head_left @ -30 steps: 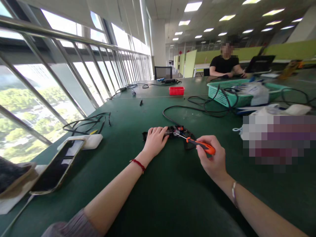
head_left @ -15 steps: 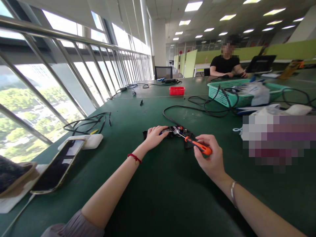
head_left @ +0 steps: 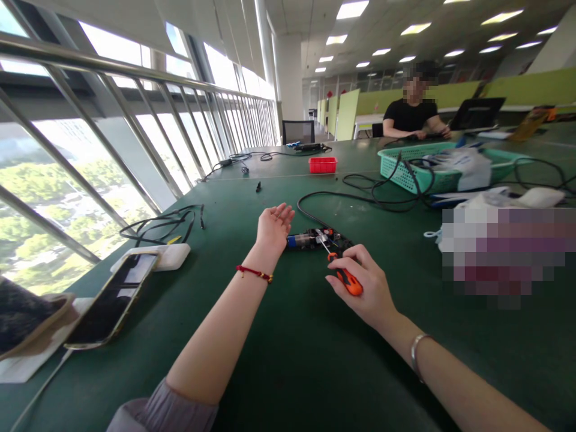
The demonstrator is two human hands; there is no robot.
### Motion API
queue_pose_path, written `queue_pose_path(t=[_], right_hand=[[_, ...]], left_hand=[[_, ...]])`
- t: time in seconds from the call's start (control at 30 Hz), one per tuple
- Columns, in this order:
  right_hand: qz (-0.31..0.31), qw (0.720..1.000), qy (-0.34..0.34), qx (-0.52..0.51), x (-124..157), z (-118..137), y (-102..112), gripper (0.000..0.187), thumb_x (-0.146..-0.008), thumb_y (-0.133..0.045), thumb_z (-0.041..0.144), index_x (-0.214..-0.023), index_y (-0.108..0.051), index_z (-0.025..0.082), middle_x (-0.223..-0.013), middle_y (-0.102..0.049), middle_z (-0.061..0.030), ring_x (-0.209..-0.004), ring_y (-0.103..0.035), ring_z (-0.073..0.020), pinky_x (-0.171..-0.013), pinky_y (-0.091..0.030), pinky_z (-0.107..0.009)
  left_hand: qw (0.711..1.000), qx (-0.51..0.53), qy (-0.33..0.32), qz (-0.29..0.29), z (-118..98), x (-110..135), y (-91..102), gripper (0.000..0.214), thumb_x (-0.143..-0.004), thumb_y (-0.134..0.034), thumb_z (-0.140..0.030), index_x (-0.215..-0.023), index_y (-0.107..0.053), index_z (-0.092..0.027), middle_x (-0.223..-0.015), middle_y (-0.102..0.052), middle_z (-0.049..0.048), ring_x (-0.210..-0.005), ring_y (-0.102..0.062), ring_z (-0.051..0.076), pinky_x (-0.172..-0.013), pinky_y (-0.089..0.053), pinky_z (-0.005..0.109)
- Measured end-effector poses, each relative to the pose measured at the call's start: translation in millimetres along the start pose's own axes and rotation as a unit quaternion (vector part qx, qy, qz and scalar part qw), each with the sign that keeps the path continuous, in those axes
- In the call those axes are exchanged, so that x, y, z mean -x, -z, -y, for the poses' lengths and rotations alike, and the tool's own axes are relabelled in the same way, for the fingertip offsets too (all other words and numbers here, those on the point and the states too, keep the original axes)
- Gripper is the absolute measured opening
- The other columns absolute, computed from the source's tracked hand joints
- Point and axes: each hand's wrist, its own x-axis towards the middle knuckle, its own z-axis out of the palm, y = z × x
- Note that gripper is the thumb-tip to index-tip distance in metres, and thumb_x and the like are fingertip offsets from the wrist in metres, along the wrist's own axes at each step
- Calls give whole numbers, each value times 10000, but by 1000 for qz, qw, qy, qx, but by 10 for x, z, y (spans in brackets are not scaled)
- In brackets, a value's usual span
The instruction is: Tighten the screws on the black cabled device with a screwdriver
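Observation:
An opened corded device [head_left: 310, 239] lies on the green table, its black housing showing a blue and silver cylinder like a motor at the left end. My right hand [head_left: 366, 285] grips a screwdriver [head_left: 348, 280] with an orange and black handle. Its metal shaft slants up and left, the tip at the inner parts of the device. My left hand [head_left: 273, 227] is turned palm up at the device's left end, fingers stretched out, and I see nothing in it. Whether its edge touches the housing I cannot tell.
A black cable [head_left: 310, 195] curves from the device toward a green basket [head_left: 405, 171] with bags and cords. A small red basket [head_left: 323, 165] stands farther back. On the left lie a phone [head_left: 108, 306] and a cable loop [head_left: 162, 222]. A person [head_left: 411, 117] sits across the table.
My left hand has let go of the device, turning palm up and uncovering the cylinder. My right hand and the screwdriver handle have swung left and slightly down, making the shaft steeper.

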Motion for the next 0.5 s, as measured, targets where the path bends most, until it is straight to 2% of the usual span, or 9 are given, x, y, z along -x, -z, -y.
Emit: queue_pose_path(t=[0.1, 0.2, 0.33, 0.5], right_hand=[[24, 1000, 13, 6, 5, 65, -42, 100, -856, -574, 288, -877, -590, 192, -1006, -556, -92, -759, -598, -162, -687, -511, -312], [55, 998, 36, 3, 6, 113, -76, 102, -852, -576, 261, -920, -578, 185, -998, -595, -95, -788, -616, -178, -697, -512, -312], [57, 998, 35, 9, 1, 109, -118, 88, -848, -565, 240, -914, -577, 182, -939, -620, -85, -784, -619, -184, -688, -511, -308], [39, 997, 47, 50, -12, 100, -153, 68, -871, -523, 201, -885, -584, 177, -929, -646, -80, -744, -611, -170, -671, -494, -291]], left_hand=[[997, 74, 12, -20, 101, 111, -228, 192, -801, -403, -207, -764, -589, -176, -878, -670, 31, -833, -645, 122, -677, -405, 225], [996, 67, -16, -58, 278, 130, -376, 194, -800, -398, -188, -741, -581, -167, -767, -634, 19, -728, -618, 106, -646, -380, 216], [988, 25, -100, -119, 406, 42, -478, 200, -800, -391, -171, -712, -571, -161, -696, -589, 5, -659, -577, 98, -645, -377, 217], [986, 23, -104, -129, 433, 8, -574, 186, -800, -386, -180, -737, -560, -163, -716, -584, 7, -682, -585, 102, -676, -402, 220]])
